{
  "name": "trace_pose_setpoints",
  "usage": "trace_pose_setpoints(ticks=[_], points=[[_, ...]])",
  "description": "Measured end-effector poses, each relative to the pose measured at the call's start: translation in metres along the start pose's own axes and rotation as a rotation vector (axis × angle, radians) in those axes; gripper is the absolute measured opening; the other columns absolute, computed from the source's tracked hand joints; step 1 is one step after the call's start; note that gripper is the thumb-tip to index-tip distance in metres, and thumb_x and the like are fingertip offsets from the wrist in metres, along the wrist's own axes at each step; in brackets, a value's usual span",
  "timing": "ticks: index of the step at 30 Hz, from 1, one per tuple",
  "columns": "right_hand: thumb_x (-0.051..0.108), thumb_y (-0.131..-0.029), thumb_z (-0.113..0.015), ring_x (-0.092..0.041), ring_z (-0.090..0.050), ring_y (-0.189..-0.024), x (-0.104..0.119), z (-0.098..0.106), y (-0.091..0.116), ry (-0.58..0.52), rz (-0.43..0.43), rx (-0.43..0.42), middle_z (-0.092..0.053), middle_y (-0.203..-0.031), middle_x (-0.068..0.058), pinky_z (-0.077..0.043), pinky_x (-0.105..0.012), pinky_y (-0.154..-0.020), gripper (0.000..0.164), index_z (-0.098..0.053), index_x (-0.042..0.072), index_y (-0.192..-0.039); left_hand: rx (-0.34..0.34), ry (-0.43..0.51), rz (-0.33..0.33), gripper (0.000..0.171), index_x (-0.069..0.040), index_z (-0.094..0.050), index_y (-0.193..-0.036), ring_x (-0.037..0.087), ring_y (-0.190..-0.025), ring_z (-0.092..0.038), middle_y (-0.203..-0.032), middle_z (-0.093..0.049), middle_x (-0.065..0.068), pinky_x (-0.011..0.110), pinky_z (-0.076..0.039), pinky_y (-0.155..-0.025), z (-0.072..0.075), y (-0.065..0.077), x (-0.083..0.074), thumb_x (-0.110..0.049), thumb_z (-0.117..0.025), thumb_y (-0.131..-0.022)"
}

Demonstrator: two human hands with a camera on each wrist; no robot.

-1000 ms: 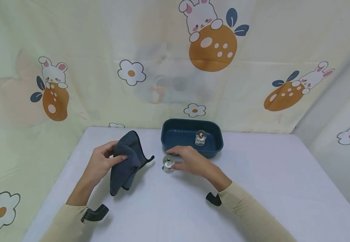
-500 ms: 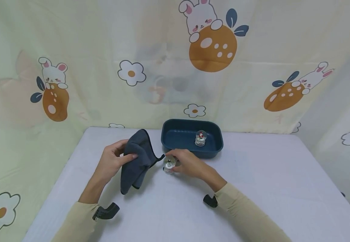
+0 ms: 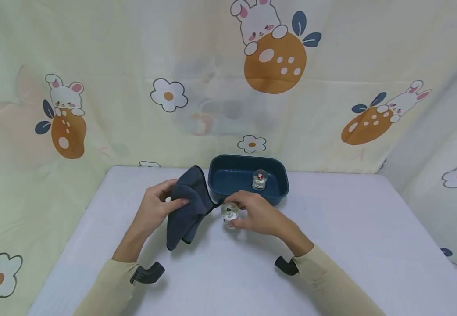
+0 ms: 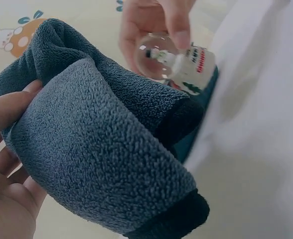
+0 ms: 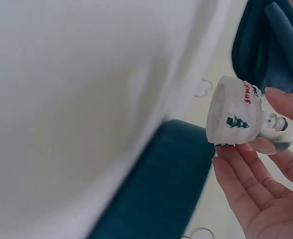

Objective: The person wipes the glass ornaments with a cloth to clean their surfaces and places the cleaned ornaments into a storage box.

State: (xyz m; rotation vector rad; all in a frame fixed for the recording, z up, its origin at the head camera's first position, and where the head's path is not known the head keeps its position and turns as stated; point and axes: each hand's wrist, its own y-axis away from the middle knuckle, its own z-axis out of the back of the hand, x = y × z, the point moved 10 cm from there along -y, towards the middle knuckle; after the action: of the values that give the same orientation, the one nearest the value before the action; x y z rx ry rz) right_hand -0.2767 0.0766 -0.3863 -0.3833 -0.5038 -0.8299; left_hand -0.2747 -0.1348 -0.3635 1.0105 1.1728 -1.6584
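Observation:
My left hand (image 3: 158,206) pinches a dark blue-grey cloth (image 3: 189,204) with black edging, its folds hanging down in front of the box. Between the thumb and fingers of my right hand (image 3: 258,215) is a small snow globe (image 3: 230,213) with a white base. In the right wrist view the globe's base (image 5: 234,112) shows red lettering and a green tree, and its underside faces the camera. The left wrist view has the globe (image 4: 176,62) just beyond the cloth (image 4: 96,144). A second snow globe (image 3: 259,180), with a red figure inside, stands in the blue box (image 3: 224,191).
The box sits at the back of the white-covered table (image 3: 351,237), near a hanging curtain (image 3: 208,57) printed with rabbits and flowers. A black wrist mount (image 3: 148,273) sticks out from the left sleeve, another (image 3: 286,266) from the right.
My left hand has carried the cloth to the right, closer to the globe. My right hand has closed its fingers on the snow globe and moved it slightly right, apparently off the table.

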Motion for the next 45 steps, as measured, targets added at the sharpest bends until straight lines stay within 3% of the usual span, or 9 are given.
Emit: trace_pose_setpoints(ticks=[10, 17, 28, 35, 42, 45], points=[[0.022, -0.079, -0.075, -0.003, -0.059, -0.094, 0.026, 0.037, 0.013, -0.012, 0.105, -0.115, -0.058, -0.108, 0.012, -0.054, -0.029, -0.082, 0.044, -0.059, 0.019, -0.12, 0.04, -0.001, -0.023, 0.044, -0.007, -0.062, -0.124, 0.021, -0.104, -0.06, -0.115, -0.067, 0.01, 0.037, -0.051, -0.09, -0.022, -0.006, -0.023, -0.006, -0.075, -0.082], [0.018, -0.081, -0.073, -0.006, -0.059, -0.096, 0.04, 0.056, 0.019, -0.048, 0.164, -0.16, -0.059, -0.11, 0.01, -0.055, -0.033, -0.085, 0.045, -0.057, 0.016, -0.123, 0.055, 0.02, -0.056, 0.044, -0.006, -0.062, -0.124, 0.021, -0.104, -0.062, -0.114, -0.068, 0.011, 0.032, -0.054, -0.085, -0.031, -0.011, -0.035, -0.006, -0.075, -0.081], [0.022, -0.08, -0.071, -0.009, -0.06, -0.099, 0.051, 0.082, 0.021, 0.011, 0.153, -0.289, -0.063, -0.116, 0.005, -0.054, -0.034, -0.085, 0.054, -0.052, 0.02, -0.131, 0.064, 0.077, -0.125, 0.046, -0.003, -0.061, -0.124, 0.02, -0.1, -0.063, -0.113, -0.067, 0.014, 0.031, -0.058, -0.079, -0.046, -0.016, -0.061, -0.002, -0.075, -0.081], [0.02, -0.081, -0.072, -0.012, -0.053, -0.095, 0.062, 0.086, 0.02, 0.046, 0.187, -0.332, -0.06, -0.113, 0.002, -0.05, -0.029, -0.076, 0.049, -0.053, 0.015, -0.126, 0.072, 0.097, -0.155, 0.049, -0.005, -0.06, -0.127, 0.02, -0.101, -0.063, -0.114, -0.067, 0.012, 0.033, -0.058, -0.079, -0.058, -0.015, -0.076, -0.002, -0.075, -0.081], [0.017, -0.085, -0.072, -0.014, -0.053, -0.106, 0.073, 0.073, 0.016, 0.165, 0.228, -0.275, -0.057, -0.123, -0.002, -0.051, -0.032, -0.082, 0.05, -0.054, 0.012, -0.132, 0.085, 0.076, -0.112, 0.055, -0.008, -0.055, -0.134, 0.022, -0.111, -0.06, -0.125, -0.061, 0.01, 0.032, -0.057, -0.084, -0.064, -0.011, -0.067, -0.006, -0.075, -0.082], [0.014, -0.086, -0.071, -0.014, -0.053, -0.111, 0.073, 0.069, 0.014, 0.159, 0.224, -0.241, -0.054, -0.129, -0.003, -0.051, -0.034, -0.085, 0.055, -0.05, 0.014, -0.137, 0.084, 0.07, -0.101, 0.057, -0.01, -0.053, -0.136, 0.022, -0.114, -0.059, -0.129, -0.059, 0.008, 0.033, -0.056, -0.085, -0.062, -0.009, -0.063, -0.007, -0.074, -0.083]])
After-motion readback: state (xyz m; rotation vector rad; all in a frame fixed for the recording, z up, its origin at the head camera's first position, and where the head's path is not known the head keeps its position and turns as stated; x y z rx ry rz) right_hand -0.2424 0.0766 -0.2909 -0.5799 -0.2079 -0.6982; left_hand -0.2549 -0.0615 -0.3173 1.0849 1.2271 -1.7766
